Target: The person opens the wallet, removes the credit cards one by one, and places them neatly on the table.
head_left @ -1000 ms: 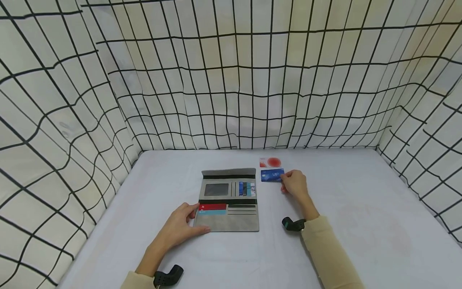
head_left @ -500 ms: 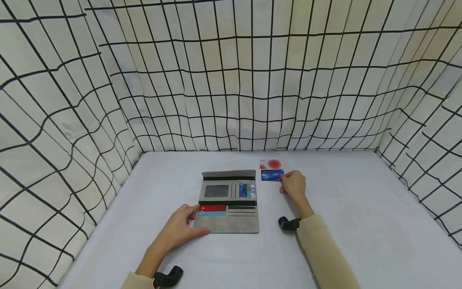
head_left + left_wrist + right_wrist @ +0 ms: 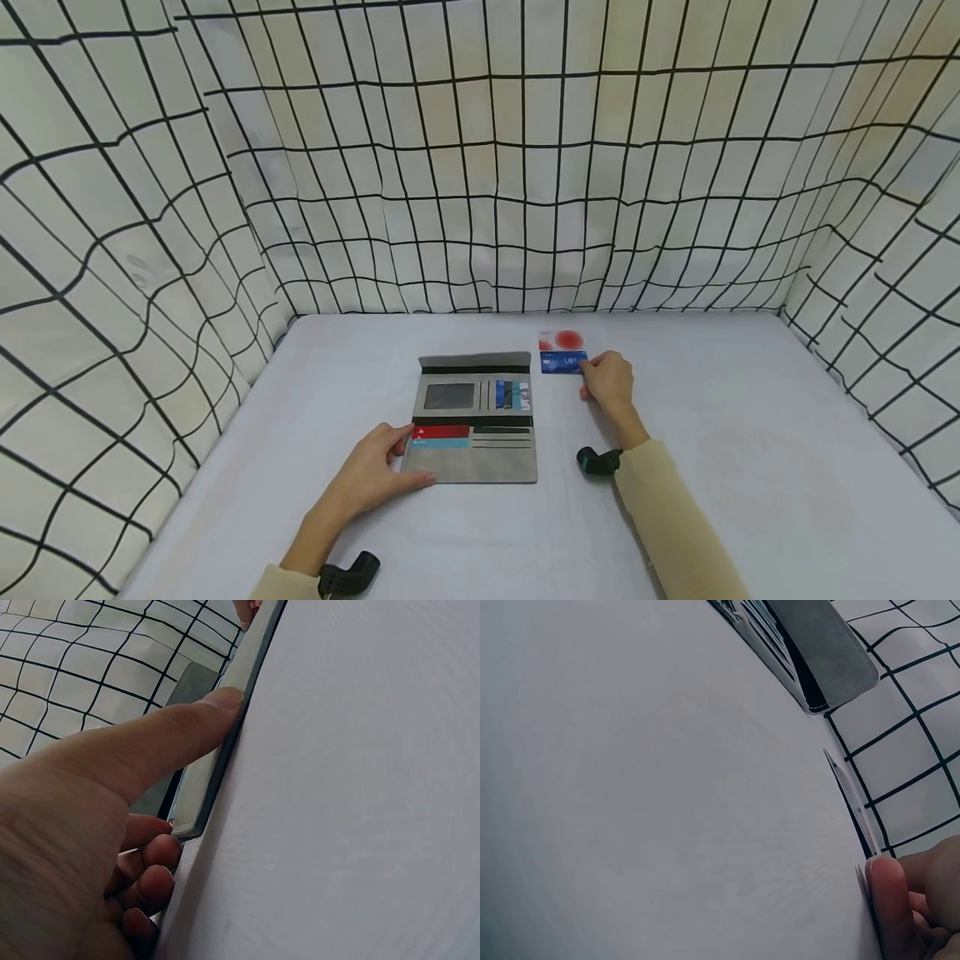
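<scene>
An open grey trifold wallet (image 3: 491,468) lies on the white table in the head view. My left hand (image 3: 367,471) grips its near left corner. In the left wrist view the thumb (image 3: 217,701) presses the wallet's front edge, with the other fingers curled at its side. Beyond the wallet's right side, my right hand (image 3: 611,385) pinches the right end of a blue card (image 3: 558,362) marked VIP. The right wrist view catches this card (image 3: 855,810) edge-on, its far end raised. Just behind it lies a white and red card (image 3: 562,340).
Red and light-blue cards (image 3: 441,437) sit in the wallet's near left slots, and several more cards (image 3: 512,395) fill its upper right pocket. White walls with a black grid (image 3: 510,175) border the table (image 3: 750,467) at the back and sides.
The right hand and the blue card have shifted very slightly; the card's near edge now looks more level. The right forearm has swung a little left. The left hand and wallet stay in place.
</scene>
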The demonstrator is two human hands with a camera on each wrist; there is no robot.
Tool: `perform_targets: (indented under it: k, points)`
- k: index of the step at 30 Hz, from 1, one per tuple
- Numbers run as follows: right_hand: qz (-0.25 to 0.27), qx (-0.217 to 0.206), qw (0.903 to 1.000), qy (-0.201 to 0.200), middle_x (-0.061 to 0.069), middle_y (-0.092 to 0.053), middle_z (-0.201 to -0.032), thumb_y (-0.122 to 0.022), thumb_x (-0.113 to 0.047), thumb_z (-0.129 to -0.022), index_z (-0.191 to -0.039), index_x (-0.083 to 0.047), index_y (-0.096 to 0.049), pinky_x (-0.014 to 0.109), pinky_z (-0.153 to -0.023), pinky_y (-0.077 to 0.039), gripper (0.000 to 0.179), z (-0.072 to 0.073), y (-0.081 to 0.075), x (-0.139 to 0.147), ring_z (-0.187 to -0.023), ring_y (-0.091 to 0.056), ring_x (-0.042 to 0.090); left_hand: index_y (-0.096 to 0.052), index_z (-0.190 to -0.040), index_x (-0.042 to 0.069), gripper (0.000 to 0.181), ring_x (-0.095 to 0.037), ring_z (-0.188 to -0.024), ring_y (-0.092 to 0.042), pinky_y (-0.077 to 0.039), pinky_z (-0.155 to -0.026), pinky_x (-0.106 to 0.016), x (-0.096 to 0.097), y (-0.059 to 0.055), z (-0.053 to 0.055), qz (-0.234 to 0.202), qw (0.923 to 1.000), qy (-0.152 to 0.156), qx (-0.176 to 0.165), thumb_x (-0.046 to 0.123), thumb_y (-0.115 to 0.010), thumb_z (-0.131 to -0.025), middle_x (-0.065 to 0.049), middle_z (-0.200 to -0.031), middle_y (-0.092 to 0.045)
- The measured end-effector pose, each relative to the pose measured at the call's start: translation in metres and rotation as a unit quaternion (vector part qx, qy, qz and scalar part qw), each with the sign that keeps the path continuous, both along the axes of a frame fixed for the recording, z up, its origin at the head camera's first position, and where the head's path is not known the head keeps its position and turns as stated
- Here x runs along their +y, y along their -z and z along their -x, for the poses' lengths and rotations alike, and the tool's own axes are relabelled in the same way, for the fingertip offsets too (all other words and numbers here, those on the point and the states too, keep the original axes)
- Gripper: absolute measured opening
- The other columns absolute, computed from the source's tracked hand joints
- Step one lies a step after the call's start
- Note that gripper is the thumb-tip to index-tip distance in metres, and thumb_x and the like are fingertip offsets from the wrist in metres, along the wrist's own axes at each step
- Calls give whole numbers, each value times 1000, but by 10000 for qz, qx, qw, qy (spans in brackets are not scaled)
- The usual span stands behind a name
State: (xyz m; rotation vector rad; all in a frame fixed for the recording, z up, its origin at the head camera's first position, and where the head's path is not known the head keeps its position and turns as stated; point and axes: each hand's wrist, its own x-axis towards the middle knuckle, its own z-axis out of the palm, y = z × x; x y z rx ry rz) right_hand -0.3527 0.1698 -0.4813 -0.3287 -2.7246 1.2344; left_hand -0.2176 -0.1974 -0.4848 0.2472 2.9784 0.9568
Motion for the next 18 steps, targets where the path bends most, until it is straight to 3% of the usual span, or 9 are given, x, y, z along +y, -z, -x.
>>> perform_targets:
  k: [11,18]
  points:
    - [-231,-137,9996,-13,3,-59,-52,-62,-22,-99,-98,7,-69,20,-49,-39,30,4,3,3,-39,-53,7,-60,-137,4,88,-11,-85,-46,-40,-71,-24,0,1,0,-67,10000,-16,-19,52,-88,-69,2,-92,-51]
    - [190,-301,9993,-79,4,-60,-57,-56,-31,-102,-107,6,-61,21,-49,-41,38,1,4,6,-42,-57,10,-61,-137,4,88,-11,-85,-45,-39,-71,-25,0,1,0,-64,10000,-38,-46,53,-88,-69,2,-91,-50]
